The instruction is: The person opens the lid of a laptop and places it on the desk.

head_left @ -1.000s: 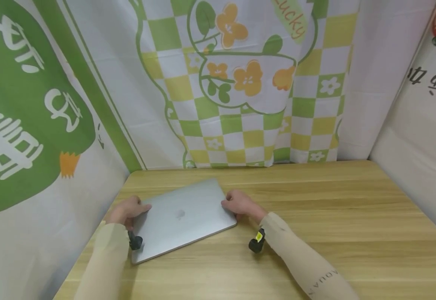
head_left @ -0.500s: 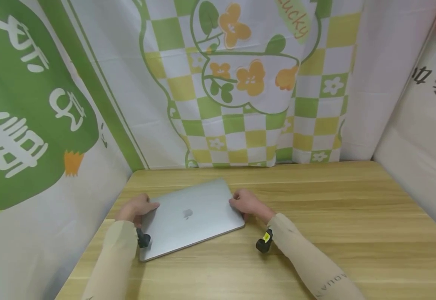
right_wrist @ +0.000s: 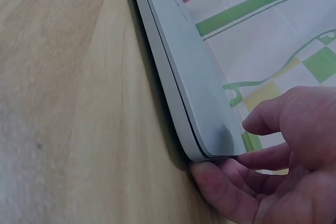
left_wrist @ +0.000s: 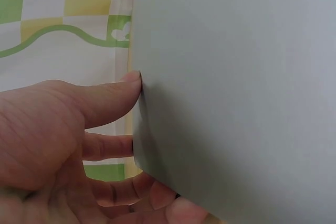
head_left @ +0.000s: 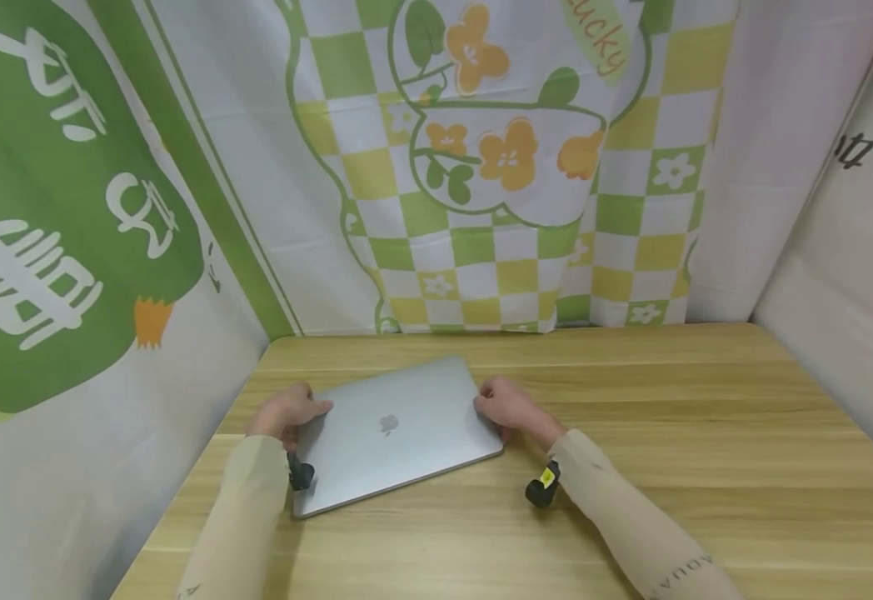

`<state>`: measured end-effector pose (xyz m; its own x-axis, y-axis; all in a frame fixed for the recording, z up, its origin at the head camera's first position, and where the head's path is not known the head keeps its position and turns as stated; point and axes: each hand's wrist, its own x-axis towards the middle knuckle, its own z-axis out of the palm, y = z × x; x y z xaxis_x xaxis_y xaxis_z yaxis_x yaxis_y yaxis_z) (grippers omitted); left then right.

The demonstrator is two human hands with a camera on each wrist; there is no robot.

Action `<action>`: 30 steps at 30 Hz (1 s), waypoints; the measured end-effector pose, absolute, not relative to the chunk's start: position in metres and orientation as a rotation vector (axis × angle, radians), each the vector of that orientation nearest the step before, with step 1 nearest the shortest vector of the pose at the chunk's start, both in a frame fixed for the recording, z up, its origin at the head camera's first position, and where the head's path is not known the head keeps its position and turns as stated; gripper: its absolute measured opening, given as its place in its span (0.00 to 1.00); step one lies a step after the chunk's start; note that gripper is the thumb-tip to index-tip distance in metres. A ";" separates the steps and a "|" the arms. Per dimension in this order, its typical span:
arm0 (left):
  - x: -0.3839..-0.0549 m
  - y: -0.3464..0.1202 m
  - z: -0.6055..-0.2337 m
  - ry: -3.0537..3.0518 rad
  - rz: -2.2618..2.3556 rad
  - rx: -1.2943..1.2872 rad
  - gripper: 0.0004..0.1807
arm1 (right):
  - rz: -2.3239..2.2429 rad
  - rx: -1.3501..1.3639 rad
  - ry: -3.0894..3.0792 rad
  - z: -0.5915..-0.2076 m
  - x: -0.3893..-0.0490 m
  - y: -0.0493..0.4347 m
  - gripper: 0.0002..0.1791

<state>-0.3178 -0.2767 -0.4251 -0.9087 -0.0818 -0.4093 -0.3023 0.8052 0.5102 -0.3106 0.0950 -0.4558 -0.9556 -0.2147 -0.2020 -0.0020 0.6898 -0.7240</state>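
Observation:
A closed silver laptop (head_left: 421,442) with an apple logo lies at a slant on the left half of the wooden table. My left hand (head_left: 286,412) grips its left edge, thumb over the lid and fingers reaching below, as the left wrist view shows. At the opposite edge my right hand (head_left: 515,407) holds the laptop near a corner. In the right wrist view its fingers (right_wrist: 223,190) curl at and under that corner, while the thumb is by the lid. A thin dark shadow runs along the laptop's front underside; how high it is off the table is hard to tell.
The wooden table (head_left: 669,417) extends to the right of the laptop. A checked, flower-printed cloth (head_left: 481,250) hangs along the back edge. Printed cloth walls (head_left: 241,308) stand at the left and right sides.
The laptop and both hands appear further right in the head view, but the whole background has also shifted slightly right. Relative to the table, the laptop has moved a little right. Both grips look unchanged.

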 end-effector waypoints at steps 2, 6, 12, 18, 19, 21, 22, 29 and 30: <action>-0.319 -0.276 -0.426 2.625 0.834 -0.279 0.34 | -1.114 -0.167 2.641 -0.455 -0.309 0.096 0.16; -0.321 -0.272 -0.427 2.629 0.829 -0.262 0.31 | -1.091 -0.157 2.646 -0.453 -0.309 0.098 0.15; -0.323 -0.265 -0.426 2.631 0.821 -0.243 0.33 | -1.095 -0.125 2.636 -0.451 -0.308 0.103 0.15; -0.324 -0.262 -0.427 2.631 0.816 -0.252 0.32 | -1.109 -0.123 2.634 -0.453 -0.308 0.107 0.16; -0.325 -0.262 -0.426 2.628 0.815 -0.252 0.32 | -1.112 -0.122 2.632 -0.453 -0.308 0.108 0.16; -0.325 -0.262 -0.426 2.624 0.816 -0.249 0.32 | -1.109 -0.127 2.632 -0.453 -0.308 0.110 0.17; -0.325 -0.262 -0.426 2.622 0.817 -0.246 0.32 | -1.106 -0.130 2.634 -0.453 -0.308 0.111 0.17; -0.325 -0.255 -0.426 2.591 0.859 -0.260 0.33 | -1.108 -0.135 2.643 -0.454 -0.305 0.117 0.16; -0.326 -0.254 -0.426 2.589 0.864 -0.254 0.33 | -1.110 -0.131 2.643 -0.455 -0.305 0.118 0.16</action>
